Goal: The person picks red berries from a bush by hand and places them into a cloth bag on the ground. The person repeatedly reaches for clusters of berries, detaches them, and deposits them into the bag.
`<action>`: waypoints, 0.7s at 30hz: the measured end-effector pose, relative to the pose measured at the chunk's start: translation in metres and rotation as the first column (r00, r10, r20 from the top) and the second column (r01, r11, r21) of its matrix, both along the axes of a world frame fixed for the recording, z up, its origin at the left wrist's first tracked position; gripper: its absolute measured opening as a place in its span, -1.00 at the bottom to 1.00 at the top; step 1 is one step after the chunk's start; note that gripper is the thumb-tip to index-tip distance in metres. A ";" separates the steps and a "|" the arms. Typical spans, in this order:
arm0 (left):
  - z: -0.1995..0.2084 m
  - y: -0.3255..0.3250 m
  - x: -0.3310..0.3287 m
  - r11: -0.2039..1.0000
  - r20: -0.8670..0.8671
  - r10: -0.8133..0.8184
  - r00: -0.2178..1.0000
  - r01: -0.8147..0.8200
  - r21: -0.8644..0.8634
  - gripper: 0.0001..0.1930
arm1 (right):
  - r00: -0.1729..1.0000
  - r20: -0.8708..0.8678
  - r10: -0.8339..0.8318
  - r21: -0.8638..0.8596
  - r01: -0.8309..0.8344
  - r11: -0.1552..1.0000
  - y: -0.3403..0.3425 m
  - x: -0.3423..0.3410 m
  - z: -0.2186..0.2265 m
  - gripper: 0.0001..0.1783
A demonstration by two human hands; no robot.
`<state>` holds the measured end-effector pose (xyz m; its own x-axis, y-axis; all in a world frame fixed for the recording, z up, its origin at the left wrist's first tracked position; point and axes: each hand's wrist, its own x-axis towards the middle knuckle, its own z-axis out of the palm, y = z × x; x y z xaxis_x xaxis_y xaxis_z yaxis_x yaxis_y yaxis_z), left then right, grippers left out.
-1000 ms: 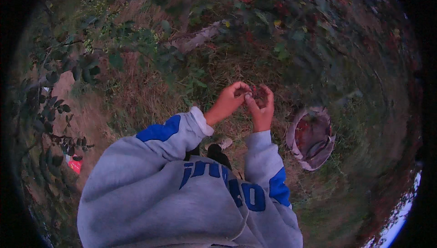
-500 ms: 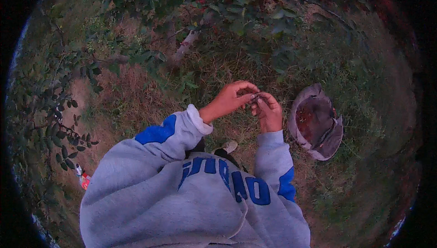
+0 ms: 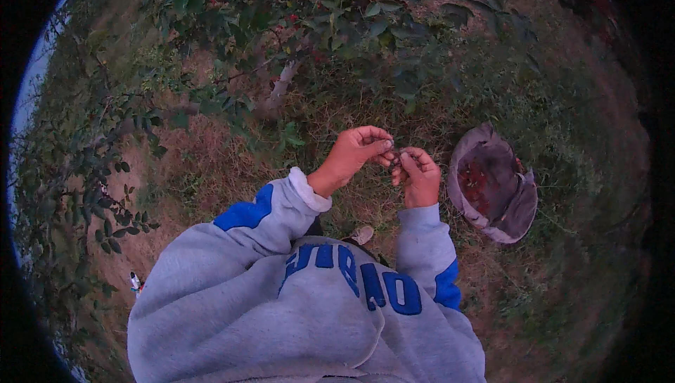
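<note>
Left of the rim of the cloth sack (image 3: 518, 223), we find our left hand (image 3: 354, 156) newly parted from our right hand (image 3: 422, 179), which alone apparently pinches the dark bit (image 3: 396, 161); left grip unclear.

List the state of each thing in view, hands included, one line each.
Left hand: fingers bent, thumb near fingertips; grip unclear
Right hand: fingers curled, close to the left; grip unclear
Cloth bag: mouth open, on the grass
Red bits: loose, inside the bag
Left cuff: turned back, pale lining showing
Shoe: partly hidden
Branches: leafy
</note>
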<state>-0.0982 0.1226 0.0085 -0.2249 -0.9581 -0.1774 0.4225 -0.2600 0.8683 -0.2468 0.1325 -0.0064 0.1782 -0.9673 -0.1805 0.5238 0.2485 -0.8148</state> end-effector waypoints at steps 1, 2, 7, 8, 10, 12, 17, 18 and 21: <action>0.000 0.001 -0.001 0.999 -0.025 0.000 1.000 0.001 0.035 -0.82 | 1.000 0.020 0.004 0.017 -0.004 1.000 0.001 -0.001 0.000 -0.90; -0.001 0.001 -0.002 0.998 -0.059 0.001 0.998 0.003 0.063 -0.81 | 0.999 0.040 0.007 0.033 -0.008 0.999 0.002 -0.003 -0.001 -0.89; 0.001 0.004 -0.001 0.992 -0.114 0.006 0.993 0.009 0.128 -0.82 | 0.996 0.062 0.065 0.031 -0.067 0.997 0.005 -0.011 0.003 -0.85; 0.002 0.005 0.001 0.992 -0.103 0.018 0.994 -0.005 0.125 -0.82 | 0.997 0.045 0.067 0.029 -0.068 0.997 0.007 -0.014 0.004 -0.83; 0.004 0.006 0.001 0.992 -0.100 0.027 0.995 -0.015 0.122 -0.82 | 0.996 0.046 0.079 0.028 -0.080 0.996 0.008 -0.018 0.006 -0.82; 0.005 0.007 0.000 0.993 -0.118 0.026 0.993 -0.011 0.121 -0.82 | 0.990 0.099 0.103 0.017 -0.105 0.994 0.009 -0.022 0.005 -0.81; 0.005 0.003 0.010 0.985 -0.082 0.112 0.990 -0.100 0.141 -0.83 | 0.994 0.092 -0.058 0.103 0.048 0.994 0.009 -0.036 -0.014 -0.81; 0.005 0.000 0.015 0.977 -0.074 0.152 0.986 -0.138 0.163 -0.84 | 0.993 0.066 -0.095 0.081 0.090 0.993 0.009 -0.040 -0.019 -0.81; 0.001 -0.004 0.015 0.988 -0.174 0.071 0.982 -0.046 0.145 -0.82 | 0.760 -0.636 -0.134 -0.323 -0.104 0.941 0.017 -0.030 -0.038 -0.72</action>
